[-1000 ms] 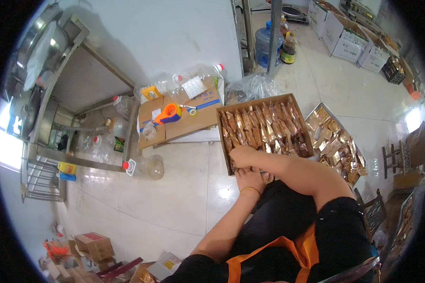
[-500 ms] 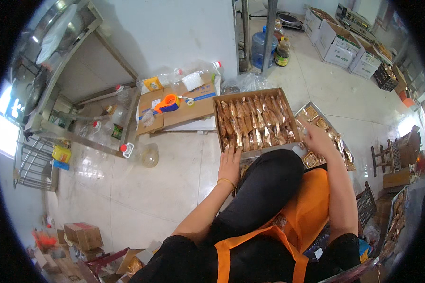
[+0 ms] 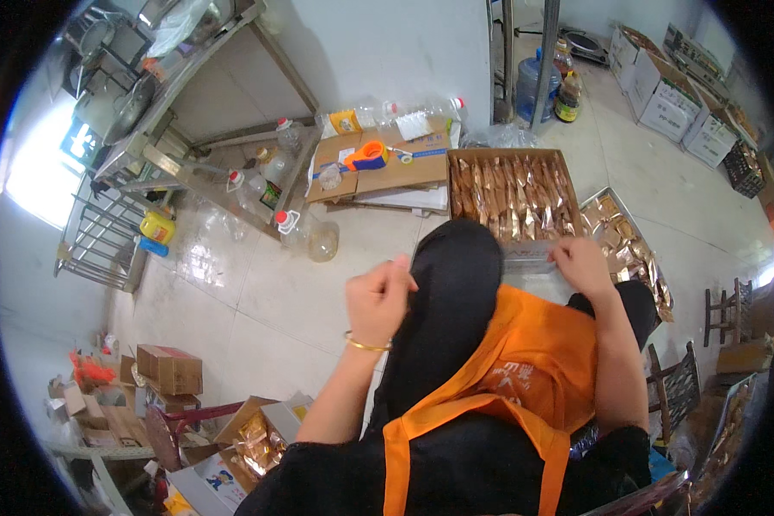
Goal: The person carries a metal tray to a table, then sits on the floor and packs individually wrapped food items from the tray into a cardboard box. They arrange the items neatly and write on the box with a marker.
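Note:
An open cardboard box (image 3: 457,155) is packed with upright rows of gold-wrapped packets (image 3: 516,193). My right hand (image 3: 583,267) has its fingers curled at the front right corner of this box, gripping its edge. Raised by my left knee and off the box, my left hand (image 3: 377,301) is curled into a loose fist. Nothing shows in it, and a gold bracelet (image 3: 367,346) circles that wrist. A metal tray (image 3: 643,239) of similar gold packets lies just right of the box, partly under it or against it.
Left of the box, flattened cardboard (image 3: 408,185) carries an orange-and-blue tape dispenser (image 3: 367,156) and plastic bottles. A large clear bottle (image 3: 322,242) lies on the floor near the metal rack (image 3: 224,185). White cartons (image 3: 662,99) stand far right; a small chair (image 3: 675,378) is nearer.
My left hand has lifted off the box's front edge, moved left and closed. My right hand has drawn back from the right side to the front corner. The view has shifted.

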The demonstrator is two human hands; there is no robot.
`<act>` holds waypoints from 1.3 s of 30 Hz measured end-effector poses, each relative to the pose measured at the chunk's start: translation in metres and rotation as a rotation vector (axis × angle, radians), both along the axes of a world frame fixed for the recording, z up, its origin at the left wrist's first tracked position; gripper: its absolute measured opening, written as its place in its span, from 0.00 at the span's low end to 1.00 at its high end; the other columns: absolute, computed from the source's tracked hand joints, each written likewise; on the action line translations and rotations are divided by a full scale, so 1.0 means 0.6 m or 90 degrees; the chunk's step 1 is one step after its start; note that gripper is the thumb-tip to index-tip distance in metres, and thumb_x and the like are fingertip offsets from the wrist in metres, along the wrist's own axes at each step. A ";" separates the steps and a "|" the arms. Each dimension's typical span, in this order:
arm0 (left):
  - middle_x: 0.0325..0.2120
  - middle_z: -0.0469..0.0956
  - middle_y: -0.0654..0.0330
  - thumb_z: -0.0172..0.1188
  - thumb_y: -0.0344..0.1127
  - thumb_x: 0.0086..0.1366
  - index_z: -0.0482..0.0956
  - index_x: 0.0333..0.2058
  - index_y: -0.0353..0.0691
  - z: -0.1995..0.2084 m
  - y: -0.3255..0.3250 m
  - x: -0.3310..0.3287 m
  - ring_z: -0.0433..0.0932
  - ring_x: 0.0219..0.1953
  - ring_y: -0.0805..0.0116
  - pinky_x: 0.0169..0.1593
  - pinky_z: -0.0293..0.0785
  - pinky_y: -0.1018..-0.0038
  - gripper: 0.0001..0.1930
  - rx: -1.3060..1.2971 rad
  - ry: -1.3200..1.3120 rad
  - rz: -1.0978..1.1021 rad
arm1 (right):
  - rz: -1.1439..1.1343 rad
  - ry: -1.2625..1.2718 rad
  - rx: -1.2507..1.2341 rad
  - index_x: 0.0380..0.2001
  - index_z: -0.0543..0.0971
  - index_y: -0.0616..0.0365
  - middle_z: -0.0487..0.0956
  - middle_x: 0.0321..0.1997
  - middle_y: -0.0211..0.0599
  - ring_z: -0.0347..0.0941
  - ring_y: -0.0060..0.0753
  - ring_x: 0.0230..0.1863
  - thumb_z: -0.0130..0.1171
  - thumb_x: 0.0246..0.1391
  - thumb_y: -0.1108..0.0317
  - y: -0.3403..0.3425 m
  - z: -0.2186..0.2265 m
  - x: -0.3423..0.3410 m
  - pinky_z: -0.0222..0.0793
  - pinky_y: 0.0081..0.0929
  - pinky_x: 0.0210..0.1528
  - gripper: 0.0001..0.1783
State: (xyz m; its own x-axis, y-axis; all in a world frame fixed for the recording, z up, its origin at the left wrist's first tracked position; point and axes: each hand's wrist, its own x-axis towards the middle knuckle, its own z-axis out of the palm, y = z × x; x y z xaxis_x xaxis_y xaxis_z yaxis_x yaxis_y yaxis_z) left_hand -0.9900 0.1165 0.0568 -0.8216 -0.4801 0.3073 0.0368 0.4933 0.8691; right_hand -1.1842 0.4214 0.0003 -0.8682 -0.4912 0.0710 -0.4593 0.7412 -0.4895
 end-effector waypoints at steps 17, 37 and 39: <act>0.36 0.83 0.54 0.49 0.33 0.66 0.80 0.43 0.40 -0.469 -0.502 -0.770 0.83 0.39 0.52 0.42 0.80 0.59 0.12 -0.925 -0.414 -0.177 | -0.204 -0.387 0.082 0.48 0.76 0.63 0.80 0.33 0.46 0.78 0.48 0.35 0.63 0.49 0.74 0.063 -0.065 -0.063 0.73 0.38 0.40 0.21; 0.41 0.74 0.49 0.50 0.37 0.71 0.73 0.50 0.36 -0.177 -0.243 -0.619 0.75 0.45 0.51 0.49 0.71 0.62 0.14 -0.386 -0.092 -0.336 | -0.122 -0.398 -0.143 0.60 0.70 0.58 0.81 0.35 0.43 0.79 0.43 0.36 0.69 0.47 0.67 -0.034 -0.044 -0.046 0.74 0.33 0.40 0.35; 0.36 0.75 0.51 0.53 0.38 0.69 0.74 0.44 0.39 -0.118 -0.127 -0.500 0.76 0.40 0.51 0.43 0.73 0.61 0.11 -0.230 -0.163 -0.583 | -0.117 -0.473 -0.279 0.65 0.65 0.57 0.82 0.35 0.40 0.79 0.36 0.36 0.70 0.49 0.60 -0.060 -0.031 -0.012 0.75 0.31 0.42 0.42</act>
State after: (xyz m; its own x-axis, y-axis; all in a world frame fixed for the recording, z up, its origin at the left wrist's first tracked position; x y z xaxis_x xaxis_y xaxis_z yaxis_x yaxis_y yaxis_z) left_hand -1.2900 0.0403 -0.0140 -0.8886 0.4530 0.0725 0.3654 0.6034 0.7088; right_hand -1.1917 0.3852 -0.0184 -0.8276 -0.4003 -0.3934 0.1983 0.4472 -0.8722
